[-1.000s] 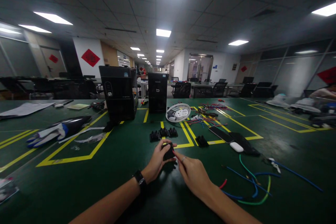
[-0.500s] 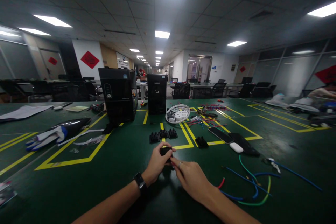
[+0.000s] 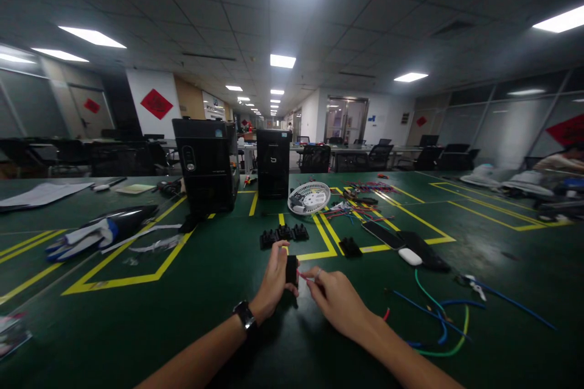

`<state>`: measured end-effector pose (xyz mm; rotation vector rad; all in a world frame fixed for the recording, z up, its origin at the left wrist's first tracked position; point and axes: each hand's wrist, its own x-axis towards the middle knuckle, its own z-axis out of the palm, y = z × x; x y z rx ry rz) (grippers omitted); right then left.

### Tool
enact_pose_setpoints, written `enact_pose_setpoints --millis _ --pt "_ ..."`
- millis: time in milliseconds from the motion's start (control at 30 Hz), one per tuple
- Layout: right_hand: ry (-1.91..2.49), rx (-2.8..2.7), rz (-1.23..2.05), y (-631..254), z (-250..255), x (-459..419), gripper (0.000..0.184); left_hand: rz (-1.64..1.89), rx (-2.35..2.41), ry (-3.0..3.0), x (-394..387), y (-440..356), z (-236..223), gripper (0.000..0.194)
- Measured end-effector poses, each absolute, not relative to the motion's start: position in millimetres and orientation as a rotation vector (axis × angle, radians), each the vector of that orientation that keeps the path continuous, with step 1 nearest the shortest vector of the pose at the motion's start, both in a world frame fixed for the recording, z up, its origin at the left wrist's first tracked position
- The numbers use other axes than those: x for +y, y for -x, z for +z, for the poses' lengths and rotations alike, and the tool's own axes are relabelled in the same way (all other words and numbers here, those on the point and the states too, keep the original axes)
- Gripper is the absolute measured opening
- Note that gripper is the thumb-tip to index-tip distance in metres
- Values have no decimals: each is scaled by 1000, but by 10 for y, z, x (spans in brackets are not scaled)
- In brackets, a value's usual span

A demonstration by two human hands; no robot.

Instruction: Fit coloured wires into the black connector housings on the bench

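My left hand (image 3: 272,282), with a black watch on its wrist, grips a small black connector block (image 3: 291,269) upright just above the green table (image 3: 191,292). My right hand (image 3: 335,301), a ring on one finger, pinches the end of a thin red wire (image 3: 302,276) right against the block's side. More black connector blocks (image 3: 283,234) lie in a row just beyond my hands, and another black block (image 3: 350,247) lies to their right.
Loose blue, green and red wires (image 3: 438,322) lie at the right. A phone (image 3: 383,233), a white oval object (image 3: 409,256), a white basket (image 3: 309,196), two black computer towers (image 3: 207,161) and a glove (image 3: 86,234) stand around. Yellow tape marks boxes.
My left hand has turned the black block from lying flat to standing upright. My right hand's fingertips have closed on a red wire end at the block's side.
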<state>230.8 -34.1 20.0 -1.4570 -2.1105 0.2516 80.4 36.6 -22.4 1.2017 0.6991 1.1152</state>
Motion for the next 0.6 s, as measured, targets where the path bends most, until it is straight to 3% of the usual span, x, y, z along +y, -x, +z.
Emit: enact_pose_setpoints --millis 167,367,600 --pt "1486 -2054 220 -2386 378 -364 27 1195 657 -1101 369 -948 -210 41" --pt "1605 -2277 52 -2235 -64 -462 23 1530 797 -826 893 -737 199 28" --pt "1456 -2378 14 -2151 47 -435 19 1118 777 -1239 983 -1165 236 43"
